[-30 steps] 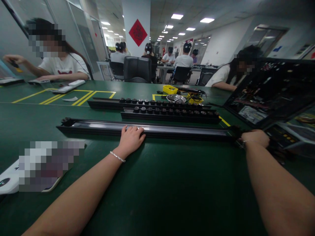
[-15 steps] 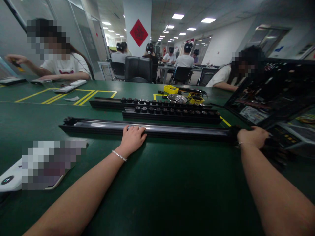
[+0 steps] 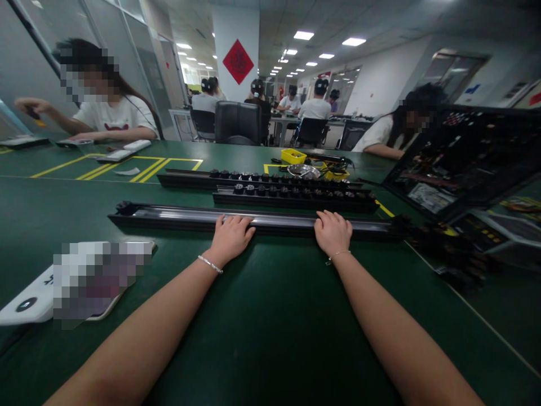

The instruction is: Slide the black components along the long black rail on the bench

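Note:
A long black rail (image 3: 177,217) with a shiny channel lies across the green table (image 3: 274,316) in front of me. My left hand (image 3: 231,237) rests on its near edge around the middle, fingers curled over the rim. My right hand (image 3: 333,231) lies on the same rail further right, fingers spread over its top. Behind it lie two more black rails (image 3: 296,198) carrying rows of small black round parts.
A white device (image 3: 29,296) lies at my near left. A pile of small black parts (image 3: 452,254) sits at the rail's right end, beside an open black case (image 3: 469,163). A yellow bin (image 3: 292,155) and metal bowl (image 3: 302,170) stand behind. Other people sit across the table.
My right hand left the rail's right end and moved left, now resting on the rail near its middle. My left hand has stayed in place.

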{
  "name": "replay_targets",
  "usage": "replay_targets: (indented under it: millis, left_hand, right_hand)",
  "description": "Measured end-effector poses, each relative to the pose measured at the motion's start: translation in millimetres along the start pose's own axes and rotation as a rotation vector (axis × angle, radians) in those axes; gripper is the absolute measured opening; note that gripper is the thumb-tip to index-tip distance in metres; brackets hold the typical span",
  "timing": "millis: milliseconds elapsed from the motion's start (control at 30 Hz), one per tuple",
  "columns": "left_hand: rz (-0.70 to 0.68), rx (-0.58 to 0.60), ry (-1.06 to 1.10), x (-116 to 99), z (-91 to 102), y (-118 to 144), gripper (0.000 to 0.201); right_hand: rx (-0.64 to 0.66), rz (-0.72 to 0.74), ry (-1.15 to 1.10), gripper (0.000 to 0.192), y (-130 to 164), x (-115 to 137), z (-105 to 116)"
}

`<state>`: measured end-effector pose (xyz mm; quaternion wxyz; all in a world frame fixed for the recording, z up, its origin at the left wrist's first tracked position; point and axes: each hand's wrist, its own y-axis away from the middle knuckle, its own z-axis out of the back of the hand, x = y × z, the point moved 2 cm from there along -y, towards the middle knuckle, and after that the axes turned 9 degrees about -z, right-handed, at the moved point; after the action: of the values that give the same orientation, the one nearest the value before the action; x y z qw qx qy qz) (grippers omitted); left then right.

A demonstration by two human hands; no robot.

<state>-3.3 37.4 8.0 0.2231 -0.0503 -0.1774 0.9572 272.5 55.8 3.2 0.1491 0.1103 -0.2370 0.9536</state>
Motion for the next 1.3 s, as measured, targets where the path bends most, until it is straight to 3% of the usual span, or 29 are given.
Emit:
replay_targets:
  millis: [167,267,367,433,567,633,700,833,1067,1300]
  left_hand:
    - [-0.033,-0.044,0.121,29.2,11.3,-10.3,0.047]
    - [0.191,-0.165,0.069,74.3,28.7,-12.1,0.053]
    - [0.374,-0.142,-0.049,123.9,44.3,1.0,0.062]
    - [0.421,-0.082,-0.132,152.9,51.2,17.1,0.07]
    - [0.631,-0.027,-0.184,201.0,57.4,54.0,0.082]
    - [0.764,-0.056,-0.176,219.2,58.5,67.4,0.085]
    - [0.869,-0.077,-0.133,233.2,58.5,74.7,0.087]
    - [0.983,0.094,0.079,252.2,53.5,76.2,0.086]
    - [1.062,0.17,0.04,280.8,52.4,79.8,0.088]
    - [1.025,0.176,-0.043,297.4,50.4,86.8,0.076]
  right_hand:
    - [-0.028,-0.001,-0.013,0.042,2.5,-0.4,-2.1]
    - [-0.054,0.005,-0.015,0.042,2.6,-0.8,-2.7]
    - [-0.083,0.013,-0.03,0.042,3.4,0.1,-3.8]
    - [-0.099,0.017,-0.042,0.041,3.8,0.5,-4.5]
    - [-0.111,0.015,-0.056,0.04,3.9,-0.1,-5.8]
    - [-0.11,0.016,-0.065,0.039,3.7,-0.7,-6.2]
    - [-0.112,0.023,-0.074,0.038,3.5,-1.0,-6.3]
    - [-0.113,0.026,-0.076,0.036,2.9,0.2,-5.7]
    - [-0.062,0.062,-0.064,0.04,7.7,10.7,-1.7]
    - [0.022,0.182,-0.032,0.048,15.5,22.6,0.9]
